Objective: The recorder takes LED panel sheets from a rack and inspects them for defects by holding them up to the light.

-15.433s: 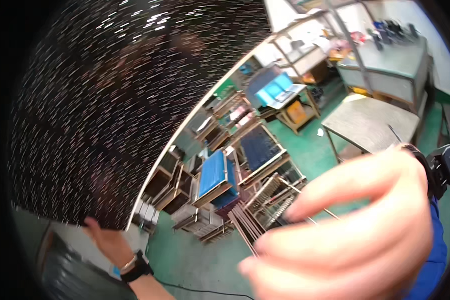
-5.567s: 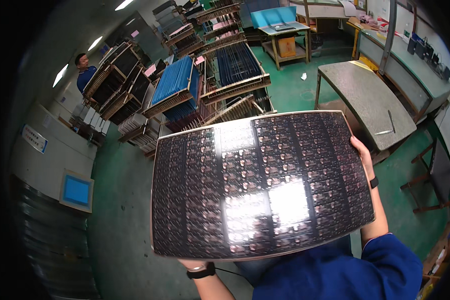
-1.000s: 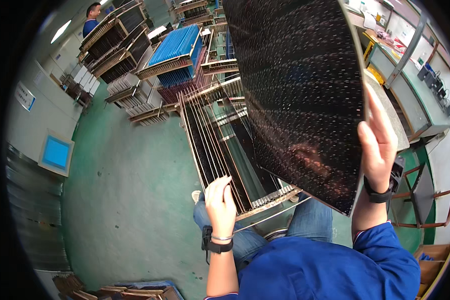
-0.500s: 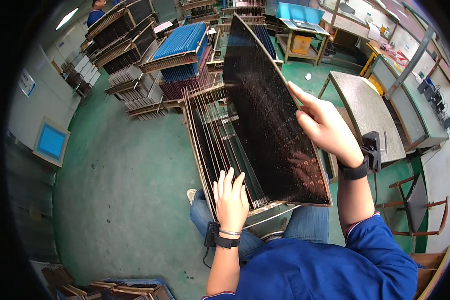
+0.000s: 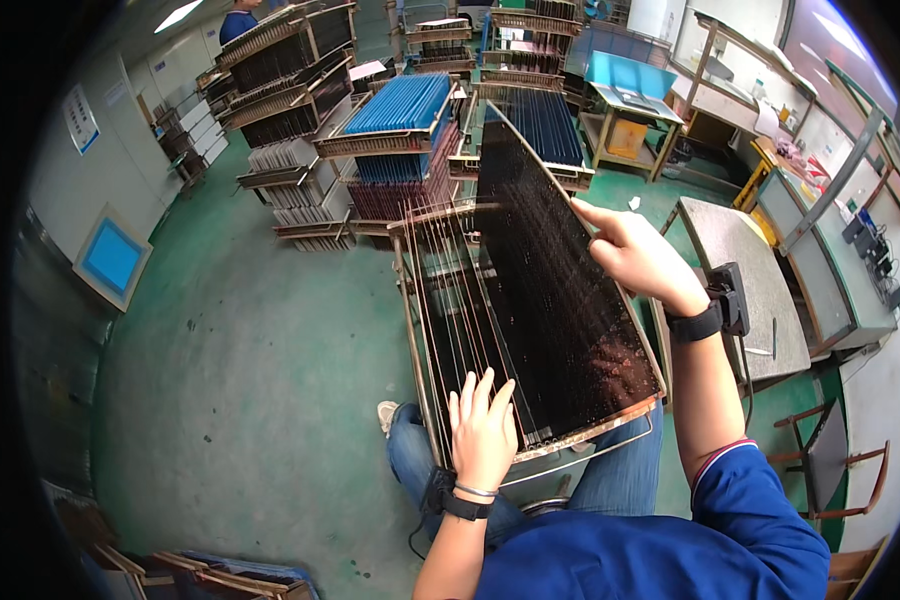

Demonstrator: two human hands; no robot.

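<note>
A glossy dark panel (image 5: 555, 280), speckled with fine drops, tilts to the right in a slotted metal rack (image 5: 592, 428) before my legs. My right hand (image 5: 642, 255) is at its raised right edge, index finger stretched along it and the other fingers curled; their tips are partly hidden. Several more thin panels (image 5: 462, 318) stand on edge in the rack's left part. Over their near ends lies my left hand (image 5: 484, 430), open with fingers spread, touching the upper edges. Both wrists wear black straps carrying small devices.
Racks of blue panels (image 5: 400, 103) and dark panels (image 5: 530, 125) stand ahead, with a tall rack stack (image 5: 285, 75) at left. A grey-topped table (image 5: 740, 275) and a chair (image 5: 832, 460) are at right. More racks (image 5: 205, 580) sit at lower left. One person (image 5: 238, 22) is far off.
The dark panel's near end has dropped lower into the rack. My right thumb has left the panel's face, and its fingers have curled. My left hand stays spread on the panel edges.
</note>
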